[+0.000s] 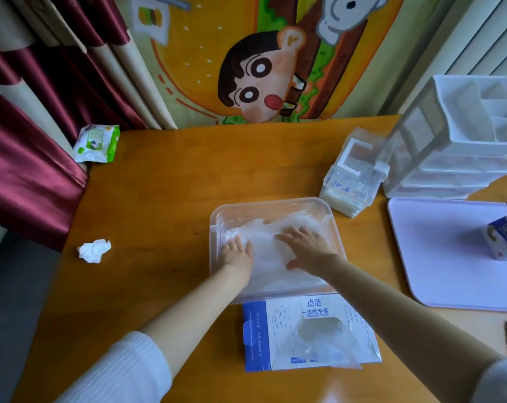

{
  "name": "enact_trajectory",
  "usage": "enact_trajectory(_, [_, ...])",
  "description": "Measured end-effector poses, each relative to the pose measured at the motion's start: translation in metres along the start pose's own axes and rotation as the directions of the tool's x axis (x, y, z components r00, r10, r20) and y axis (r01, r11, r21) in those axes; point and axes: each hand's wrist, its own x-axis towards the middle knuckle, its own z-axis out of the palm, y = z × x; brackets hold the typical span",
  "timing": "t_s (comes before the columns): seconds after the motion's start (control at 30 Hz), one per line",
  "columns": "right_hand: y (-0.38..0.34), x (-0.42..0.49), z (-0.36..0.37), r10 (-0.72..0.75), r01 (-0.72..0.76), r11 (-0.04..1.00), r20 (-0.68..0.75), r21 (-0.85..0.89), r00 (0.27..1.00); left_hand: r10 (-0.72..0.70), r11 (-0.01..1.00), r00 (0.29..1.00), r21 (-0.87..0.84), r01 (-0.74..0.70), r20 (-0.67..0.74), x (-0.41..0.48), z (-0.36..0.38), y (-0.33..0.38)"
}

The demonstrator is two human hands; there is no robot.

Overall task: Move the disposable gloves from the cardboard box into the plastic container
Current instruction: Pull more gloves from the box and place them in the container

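Box mouth under gloves; left hand, right hand cover container pile.

A domestic room, seemingly a bedroom or living space in a home: a wooden desk stands against satin curtains in maroon and cream and a bright cartoon-character fabric hanging. Household odds and ends mark the setting: a pack of wet wipes at the desk's far left corner, a crumpled tissue near its left edge, a white plastic drawer organiser at the far right, and a cardboard box of disposable gloves by the near edge.
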Motion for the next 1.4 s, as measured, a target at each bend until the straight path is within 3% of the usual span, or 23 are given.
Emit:
enact_trajectory(0.23, [0.006,0.004,0.006,-0.032,0.035,0.999,0.098,-0.028,0.995,-0.049,0.985,0.999,0.167,0.048,0.002,0.016,0.015,0.005])
enact_trajectory(0.4, [0.004,0.001,-0.007,-0.034,0.022,0.995,0.133,0.093,0.991,-0.005,0.987,0.999,0.162,0.012,-0.043,0.009,0.005,0.001])
enact_trajectory(0.6, [-0.006,-0.040,-0.034,-0.008,0.075,0.938,-0.197,0.338,0.980,0.088,0.993,0.978,0.099,-0.070,-0.191,-0.023,-0.026,-0.011])
enact_trajectory(0.73, [-0.014,-0.084,-0.032,0.004,0.212,0.884,-0.460,0.416,0.888,0.054,0.959,0.850,-0.211,-0.191,-0.524,-0.054,-0.039,-0.005])
enact_trajectory(0.83, [-0.018,-0.117,-0.018,-0.012,0.235,0.905,-0.531,0.355,0.847,0.062,0.889,0.691,-0.275,-0.366,-0.720,-0.081,-0.035,0.014])
enact_trajectory(0.93, [-0.018,-0.136,0.006,0.018,0.164,0.927,-0.477,0.338,0.879,0.148,0.810,0.538,-0.210,-0.547,-0.830,-0.101,-0.022,0.035])
enact_trajectory(1.0, [-0.017,-0.149,0.017,0.044,0.064,0.948,-0.327,0.313,0.944,0.237,0.775,0.498,-0.147,-0.614,-0.834,-0.107,-0.006,0.048])
enact_trajectory(1.03, [-0.016,-0.154,0.024,0.042,0.027,0.962,-0.246,0.271,0.968,0.297,0.765,0.525,-0.130,-0.631,-0.798,-0.110,0.001,0.054])
enact_trajectory(1.1, [-0.015,-0.163,0.033,0.054,-0.037,0.982,-0.088,0.186,0.995,0.382,0.769,0.645,-0.160,-0.619,-0.662,-0.112,0.013,0.062])
enact_trajectory(1.2, [-0.011,-0.171,0.039,0.086,-0.080,0.980,-0.028,0.183,0.996,0.400,0.850,0.818,-0.166,-0.500,-0.413,-0.110,0.032,0.067])
enact_trajectory(1.27, [-0.010,-0.173,0.040,0.117,-0.106,0.979,-0.053,0.177,0.992,0.387,0.865,0.857,-0.189,-0.465,-0.340,-0.110,0.038,0.069])
enact_trajectory(1.4, [-0.007,-0.175,0.036,0.172,-0.146,0.968,-0.117,0.202,0.978,0.352,0.857,0.875,-0.262,-0.444,-0.332,-0.111,0.043,0.072])
